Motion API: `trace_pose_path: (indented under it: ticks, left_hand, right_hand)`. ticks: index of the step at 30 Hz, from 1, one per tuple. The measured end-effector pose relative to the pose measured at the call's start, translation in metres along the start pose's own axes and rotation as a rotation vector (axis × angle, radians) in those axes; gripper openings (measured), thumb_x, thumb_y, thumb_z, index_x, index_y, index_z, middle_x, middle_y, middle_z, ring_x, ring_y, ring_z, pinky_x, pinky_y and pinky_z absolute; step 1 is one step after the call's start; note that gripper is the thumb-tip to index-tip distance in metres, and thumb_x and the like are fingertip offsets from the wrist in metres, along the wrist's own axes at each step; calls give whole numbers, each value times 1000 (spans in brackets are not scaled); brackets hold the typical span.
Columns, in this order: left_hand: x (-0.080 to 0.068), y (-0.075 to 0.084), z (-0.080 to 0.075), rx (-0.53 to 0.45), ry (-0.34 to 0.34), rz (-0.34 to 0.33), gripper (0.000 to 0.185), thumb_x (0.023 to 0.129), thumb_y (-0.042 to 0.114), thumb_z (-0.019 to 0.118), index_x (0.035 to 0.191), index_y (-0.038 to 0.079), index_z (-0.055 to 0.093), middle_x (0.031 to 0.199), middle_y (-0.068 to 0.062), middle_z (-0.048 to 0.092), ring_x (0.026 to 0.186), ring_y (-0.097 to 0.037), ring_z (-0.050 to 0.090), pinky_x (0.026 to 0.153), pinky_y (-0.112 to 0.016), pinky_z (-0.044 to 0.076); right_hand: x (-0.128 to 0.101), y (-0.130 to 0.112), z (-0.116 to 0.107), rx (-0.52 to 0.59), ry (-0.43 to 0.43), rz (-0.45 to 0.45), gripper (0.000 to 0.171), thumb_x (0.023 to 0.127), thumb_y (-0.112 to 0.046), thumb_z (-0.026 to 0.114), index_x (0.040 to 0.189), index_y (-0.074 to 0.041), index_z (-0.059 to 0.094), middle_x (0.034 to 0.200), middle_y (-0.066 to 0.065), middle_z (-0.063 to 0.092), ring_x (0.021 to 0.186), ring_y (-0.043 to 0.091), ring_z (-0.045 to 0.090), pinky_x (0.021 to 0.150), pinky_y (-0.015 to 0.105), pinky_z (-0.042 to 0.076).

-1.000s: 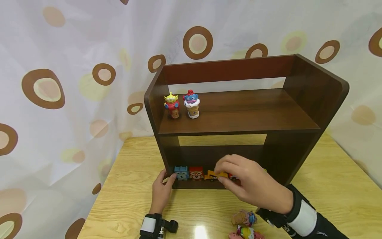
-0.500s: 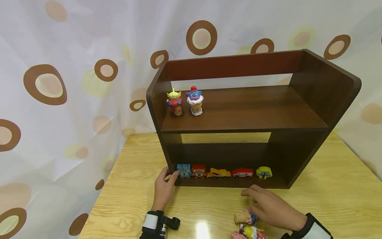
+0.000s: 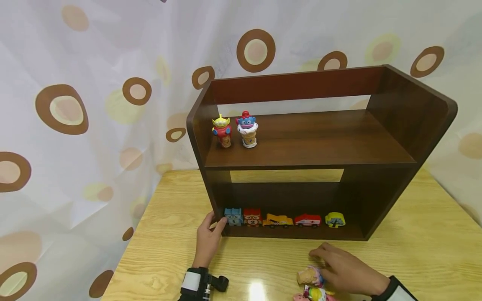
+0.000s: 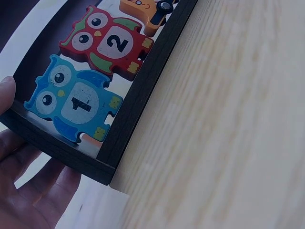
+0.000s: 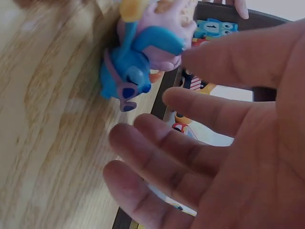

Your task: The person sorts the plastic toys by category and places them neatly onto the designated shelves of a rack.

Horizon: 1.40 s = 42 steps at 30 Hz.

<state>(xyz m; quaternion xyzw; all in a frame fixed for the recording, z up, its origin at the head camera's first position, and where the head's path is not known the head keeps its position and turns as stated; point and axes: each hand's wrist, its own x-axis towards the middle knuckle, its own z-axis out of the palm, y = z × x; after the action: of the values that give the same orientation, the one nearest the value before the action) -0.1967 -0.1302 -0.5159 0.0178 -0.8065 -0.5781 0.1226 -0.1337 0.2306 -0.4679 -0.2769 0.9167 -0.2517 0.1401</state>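
My left hand (image 3: 208, 240) grips the lower left side panel of a dark brown two-tier shelf (image 3: 301, 163); in the left wrist view the thumb (image 4: 5, 95) is inside and the fingers wrap the outside. My right hand (image 3: 348, 269) is over the table in front of the shelf, fingers spread loosely and holding nothing. Its thumb is close beside a toy figurine (image 5: 126, 71) lying on its side, a blue sunglasses-wearing character on a pink-topped ice cream cone. Partly behind my right hand in the head view, more colourful figurines (image 3: 314, 293) lie at the bottom edge.
On the upper tier stand a yellow-headed alien figurine (image 3: 223, 131) and a blue-faced cone figurine (image 3: 247, 130). Along the lower tier are a blue owl (image 3: 234, 217), a red owl (image 3: 252, 217), a yellow truck (image 3: 278, 220), a red ambulance (image 3: 308, 220) and a yellow-green tree piece (image 3: 335, 219).
My right hand has drawn back from the lower tier, down to the figurines on the table, uncovering the vehicles and tree piece. My left hand has stayed on the side panel.
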Motion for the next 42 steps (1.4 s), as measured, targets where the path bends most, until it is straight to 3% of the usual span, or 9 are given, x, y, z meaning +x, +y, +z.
trace_pose_path:
  ticks: [7,16,26,32,42]
  left_hand:
    - [-3,-1,0,-13,-5,-5,42,97,31,64,135,15,59,133,-11,65,125,-32,59,101,-50,53]
    - [-3,0,-2,-37,-14,4,41,97,31,63,135,15,59,133,-10,64,126,-30,59,101,-49,53]
    - [-5,-1,-2,-49,-11,-3,42,97,29,64,136,13,58,133,-12,64,126,-31,58,101,-48,53]
    - [-2,1,-1,-44,-10,12,42,97,29,64,135,14,59,133,-11,64,126,-30,59,101,-48,53]
    - [0,2,-1,-45,-14,7,42,97,28,64,136,13,58,133,-12,64,126,-31,59,102,-49,52]
  right_hand:
    - [-4,4,1,23,-60,7,39,92,-33,68,120,-5,66,108,0,60,79,-3,46,65,22,44]
    - [-7,4,7,44,8,-32,16,90,-31,70,100,-20,64,98,-10,56,77,-6,43,62,20,41]
    - [-5,0,10,118,-27,11,17,92,-34,69,95,-20,59,88,-11,52,73,-5,41,61,20,36]
    - [-4,1,11,76,38,-4,17,89,-29,72,96,-20,60,87,-12,56,72,-5,42,60,20,38]
    - [-2,-3,11,52,184,-35,28,82,-13,75,98,-23,55,97,-7,47,80,-3,42,63,17,40]
